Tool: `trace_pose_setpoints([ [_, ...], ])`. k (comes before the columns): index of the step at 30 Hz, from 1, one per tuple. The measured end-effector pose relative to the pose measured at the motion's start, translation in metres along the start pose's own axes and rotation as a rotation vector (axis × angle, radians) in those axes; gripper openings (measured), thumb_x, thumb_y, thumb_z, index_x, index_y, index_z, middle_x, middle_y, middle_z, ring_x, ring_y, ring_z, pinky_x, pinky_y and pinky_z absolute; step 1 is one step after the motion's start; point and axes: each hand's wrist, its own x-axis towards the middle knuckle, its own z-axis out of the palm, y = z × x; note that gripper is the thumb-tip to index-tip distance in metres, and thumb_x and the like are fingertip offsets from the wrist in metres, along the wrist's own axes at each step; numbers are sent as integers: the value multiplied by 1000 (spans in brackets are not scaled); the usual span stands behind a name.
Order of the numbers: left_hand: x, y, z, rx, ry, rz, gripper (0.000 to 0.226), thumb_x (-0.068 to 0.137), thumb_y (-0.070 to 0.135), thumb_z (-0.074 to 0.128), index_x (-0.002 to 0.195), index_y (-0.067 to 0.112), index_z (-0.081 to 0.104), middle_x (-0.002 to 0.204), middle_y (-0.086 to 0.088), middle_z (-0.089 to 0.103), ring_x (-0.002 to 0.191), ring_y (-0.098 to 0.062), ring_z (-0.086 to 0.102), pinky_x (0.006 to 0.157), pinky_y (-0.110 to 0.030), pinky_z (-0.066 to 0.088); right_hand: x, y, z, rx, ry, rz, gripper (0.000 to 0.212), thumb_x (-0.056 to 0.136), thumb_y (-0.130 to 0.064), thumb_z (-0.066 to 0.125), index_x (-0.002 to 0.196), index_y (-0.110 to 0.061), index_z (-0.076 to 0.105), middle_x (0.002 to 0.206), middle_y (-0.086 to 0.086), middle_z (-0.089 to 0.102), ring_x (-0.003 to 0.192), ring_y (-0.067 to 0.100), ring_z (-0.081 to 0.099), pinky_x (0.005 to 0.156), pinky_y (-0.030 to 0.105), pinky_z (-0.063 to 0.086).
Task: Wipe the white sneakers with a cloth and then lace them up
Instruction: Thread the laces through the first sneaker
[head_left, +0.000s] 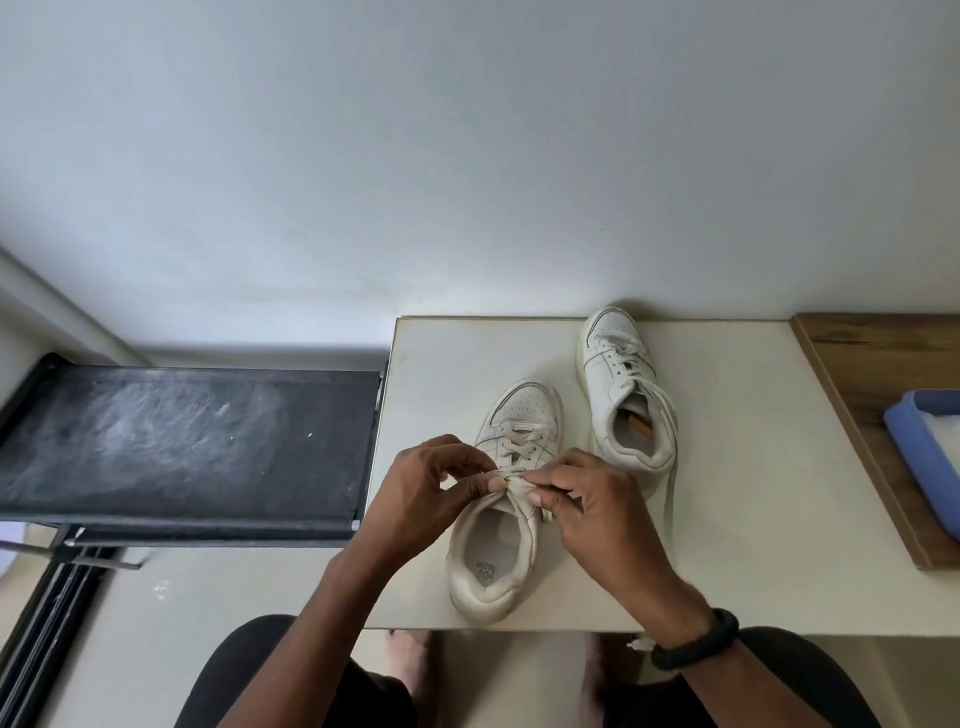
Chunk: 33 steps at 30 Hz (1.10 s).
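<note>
near sneaker on worktop | its lace pinched by left hand and right hand | second sneaker set just beyond, laced

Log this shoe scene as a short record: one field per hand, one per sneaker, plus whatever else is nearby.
left hand: pinches the lace at the top of the near sneaker's lacing
right hand: pinches the same lace from the other side
near sneaker: on the table, toe pointing away
far sneaker: untouched, laced, one lace end trailing loose
nearby: blue tray at right, black rack at left
</note>
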Motion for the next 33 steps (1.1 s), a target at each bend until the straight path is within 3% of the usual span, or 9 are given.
trace_pose_setpoints([
  [6, 0, -2, -5, -36, -27, -177, 11, 89, 38, 75, 83, 29, 76, 73, 16, 71, 56, -1, 54, 55, -14, 42, 5, 7, 7, -84, 138, -23, 18, 79, -9, 82, 84, -23, 72, 87, -14, 66, 79, 5, 65, 67, 34, 58],
  [10, 0, -6, -6, -77, -38, -255, 10, 89, 38, 76, 84, 29, 77, 79, 13, 74, 64, 0, 61, 59, -14, 46, 5, 13, 10, -61, 134, -5, 18, 78, -7, 82, 81, -23, 76, 84, -15, 66, 77, 3, 66, 66, 32, 58],
  [16, -3, -5, -6, -128, 35, -304, 16, 96, 40, 66, 91, 30, 77, 88, 14, 76, 77, 1, 67, 74, -27, 54, 0, 12, 4, -51, 115, -23, 16, 88, -16, 76, 103, -22, 79, 95, -12, 72, 86, 3, 69, 75, 31, 60],
  [19, -6, -10, -13, -38, 191, -299, 23, 103, 36, 55, 100, 28, 76, 98, 10, 75, 89, -5, 69, 84, -36, 56, -9, 2, -1, -178, 47, 88, 45, 93, -53, 63, 125, -23, 70, 110, -8, 72, 95, 10, 68, 81, 35, 58],
  [22, -12, -6, -24, 124, 259, -210, 21, 95, 45, 62, 107, 31, 73, 101, 11, 70, 85, 0, 66, 76, -20, 49, -19, -12, 0, -324, -93, 156, 81, 82, -81, 40, 140, -26, 57, 121, -8, 68, 108, 14, 65, 89, 32, 54],
  [24, -15, 2, -25, 92, 64, -190, 28, 85, 51, 73, 111, 42, 69, 93, 13, 71, 78, 1, 66, 71, -12, 47, -21, -20, 4, -393, -153, 171, 76, 86, -73, 48, 146, -26, 49, 127, -6, 65, 116, 18, 62, 92, 32, 51],
  [27, -18, 4, -12, 237, -147, -132, 56, 75, 59, 80, 127, 47, 64, 91, 12, 67, 79, -4, 65, 79, -24, 52, -17, -26, 10, -400, -147, 184, 64, 94, -54, 56, 149, -23, 45, 126, 0, 66, 115, 23, 62, 94, 35, 51],
  [30, -13, -1, -2, 241, 2, -81, 56, 76, 59, 78, 129, 41, 67, 90, 10, 64, 74, -6, 64, 75, -26, 52, -4, -28, 14, -376, -105, 150, 56, 98, -45, 57, 147, -20, 49, 118, 1, 68, 106, 23, 66, 88, 35, 54],
  [33, -2, -8, -1, 243, 155, -88, 53, 80, 57, 75, 128, 35, 69, 86, 10, 61, 66, -5, 61, 66, -16, 47, 18, -24, 27, -350, -47, 92, 52, 99, -39, 57, 145, -16, 52, 114, 4, 69, 100, 26, 68, 83, 37, 55],
])
